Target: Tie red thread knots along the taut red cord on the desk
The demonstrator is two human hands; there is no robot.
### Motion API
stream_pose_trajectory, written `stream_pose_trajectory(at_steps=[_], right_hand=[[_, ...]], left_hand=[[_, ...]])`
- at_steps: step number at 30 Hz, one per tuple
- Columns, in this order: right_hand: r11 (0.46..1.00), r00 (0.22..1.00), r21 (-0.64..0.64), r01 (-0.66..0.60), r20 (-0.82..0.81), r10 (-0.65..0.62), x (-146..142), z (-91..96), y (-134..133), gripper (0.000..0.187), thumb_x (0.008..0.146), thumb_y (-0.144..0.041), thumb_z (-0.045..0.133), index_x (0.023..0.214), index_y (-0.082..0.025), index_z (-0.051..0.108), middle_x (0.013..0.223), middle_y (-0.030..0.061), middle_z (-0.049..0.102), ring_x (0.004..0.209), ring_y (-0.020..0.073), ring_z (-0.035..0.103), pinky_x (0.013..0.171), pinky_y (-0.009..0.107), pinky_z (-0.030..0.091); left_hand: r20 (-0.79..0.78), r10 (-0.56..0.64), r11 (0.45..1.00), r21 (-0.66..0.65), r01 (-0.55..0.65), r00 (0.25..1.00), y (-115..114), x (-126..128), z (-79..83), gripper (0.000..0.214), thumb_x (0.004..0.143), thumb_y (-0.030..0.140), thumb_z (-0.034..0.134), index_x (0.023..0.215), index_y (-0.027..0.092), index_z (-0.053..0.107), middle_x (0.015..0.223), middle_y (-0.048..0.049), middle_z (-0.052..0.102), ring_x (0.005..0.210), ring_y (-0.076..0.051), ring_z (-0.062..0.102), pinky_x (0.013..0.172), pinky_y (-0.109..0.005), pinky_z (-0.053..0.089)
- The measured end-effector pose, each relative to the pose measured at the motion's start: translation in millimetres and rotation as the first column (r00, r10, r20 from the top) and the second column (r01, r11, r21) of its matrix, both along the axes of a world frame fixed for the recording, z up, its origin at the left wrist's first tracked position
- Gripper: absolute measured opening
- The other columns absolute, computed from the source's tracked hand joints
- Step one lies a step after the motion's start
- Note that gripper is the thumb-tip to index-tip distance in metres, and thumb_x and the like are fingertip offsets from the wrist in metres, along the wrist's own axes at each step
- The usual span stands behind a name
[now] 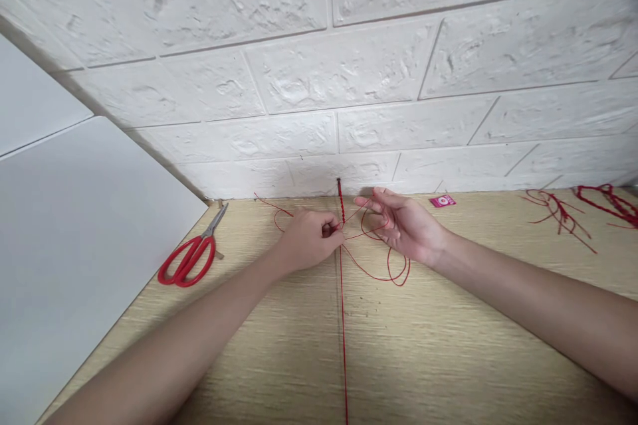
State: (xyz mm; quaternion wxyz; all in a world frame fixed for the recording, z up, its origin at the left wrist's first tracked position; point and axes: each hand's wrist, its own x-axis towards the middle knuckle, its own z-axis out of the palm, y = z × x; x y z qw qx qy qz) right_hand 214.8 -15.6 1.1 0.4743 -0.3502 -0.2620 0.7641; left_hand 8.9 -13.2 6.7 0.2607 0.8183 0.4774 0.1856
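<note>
A taut red cord runs straight from the table's near edge to a braided red section fixed at the wall. My left hand is closed in a pinch on thin red thread right beside the cord, just below the braid. My right hand sits to the right of the cord, fingers partly curled, with loops of loose red thread passing through them and trailing onto the table.
Red-handled scissors lie at the left on the wooden table. A small pink packet rests by the white brick wall. Tangled red thread scraps and cords lie far right. A white panel borders the left.
</note>
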Motion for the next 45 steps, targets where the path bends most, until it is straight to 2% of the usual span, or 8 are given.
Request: stream_pose_trajectory(at_steps=[12,17,21,27,31,36,40,45], right_hand=[[0.998,0.995,0.059,-0.035,-0.096,0.041,-2,-1.2,-2,0.015,0.094,-0.032,0.057,0.087,-0.022,0.049,0.093,-0.0003,0.064,0.05,0.0065,0.048,0.066,0.031,0.058],[0.988,0.988,0.031,-0.154,-0.019,0.155,-2,4.0,-4,0.019,0.091,-0.034,0.061,0.09,-0.023,0.045,0.095,0.0007,0.064,0.053,0.0081,0.053,0.031,0.016,0.031],[0.966,0.925,0.1,-0.239,0.324,0.196,-5,13.3,-11,0.022,0.093,-0.042,0.056,0.092,-0.026,0.041,0.101,0.0026,0.065,0.05,0.0113,0.059,0.027,0.018,0.014],[0.784,0.367,0.39,-0.483,0.903,-0.222,-1,43.3,-25,0.014,0.1,-0.036,0.038,0.096,-0.023,0.042,0.086,0.0013,0.063,0.054,0.0128,0.058,0.051,0.027,0.039],[0.669,0.041,0.393,-0.631,0.878,-0.476,6,56.3,-30,0.012,0.098,-0.03,0.039,0.104,-0.023,0.046,0.096,0.0051,0.064,0.068,0.0182,0.059,0.058,0.03,0.036],[0.657,-0.237,0.232,-0.717,0.805,-0.543,21,69.3,-31,0.05,0.08,-0.014,0.051,0.128,-0.028,0.046,0.12,0.0066,0.061,0.056,0.0135,0.052,0.052,0.028,0.028],[0.69,-0.37,0.297,-0.66,0.67,-0.644,35,87.4,-27,0.057,0.075,-0.007,0.049,0.128,-0.028,0.052,0.125,0.0088,0.058,0.059,0.0137,0.053,0.052,0.028,0.028],[0.637,-0.35,0.532,-0.558,0.545,-0.762,61,115.1,-23,0.04,0.08,-0.017,0.053,0.119,-0.024,0.059,0.114,0.0094,0.061,0.082,0.0238,0.06,0.063,0.033,0.04]], left_hand=[[-0.013,-0.001,0.999,0.033,0.001,1.0,0,-1,-1.5,0.021,0.08,0.025,0.056,0.061,0.017,0.053,0.054,0.0057,0.048,0.052,-0.009,0.041,0.06,-0.027,0.032],[-0.032,-0.006,0.999,0.033,0.007,0.999,1,0,-0.4,0.019,0.078,0.023,0.056,0.061,0.017,0.052,0.054,0.0059,0.047,0.053,-0.01,0.041,0.061,-0.027,0.031],[-0.04,0.004,1.0,0.022,-0.003,0.999,0,0,0.9,0.019,0.078,0.023,0.055,0.06,0.018,0.051,0.053,0.0062,0.047,0.052,-0.01,0.041,0.064,-0.029,0.034],[-0.08,0.028,0.999,0.038,-0.025,0.996,0,1,2.2,0.021,0.078,0.026,0.055,0.06,0.017,0.051,0.054,0.0063,0.052,0.054,-0.01,0.045,0.085,-0.037,0.037],[-0.099,0.038,0.999,0.034,-0.035,0.994,-1,1,3.2,0.024,0.079,0.028,0.055,0.059,0.017,0.048,0.054,0.0059,0.051,0.054,-0.011,0.044,0.085,-0.038,0.037],[-0.106,0.073,0.997,0.005,-0.072,0.992,-1,0,2.4,0.023,0.078,0.031,0.057,0.06,0.018,0.05,0.056,0.0053,0.053,0.055,-0.011,0.044,0.081,-0.035,0.038],[-0.078,0.042,0.999,0.013,-0.041,0.996,0,-2,0.1,0.018,0.076,0.027,0.058,0.062,0.018,0.054,0.055,0.0064,0.053,0.053,-0.01,0.044,0.078,-0.033,0.037],[-0.043,0.012,1.0,0.022,-0.011,0.999,0,-2,0.0,0.015,0.075,0.022,0.058,0.061,0.017,0.053,0.054,0.0069,0.049,0.052,-0.008,0.041,0.068,-0.028,0.035]])
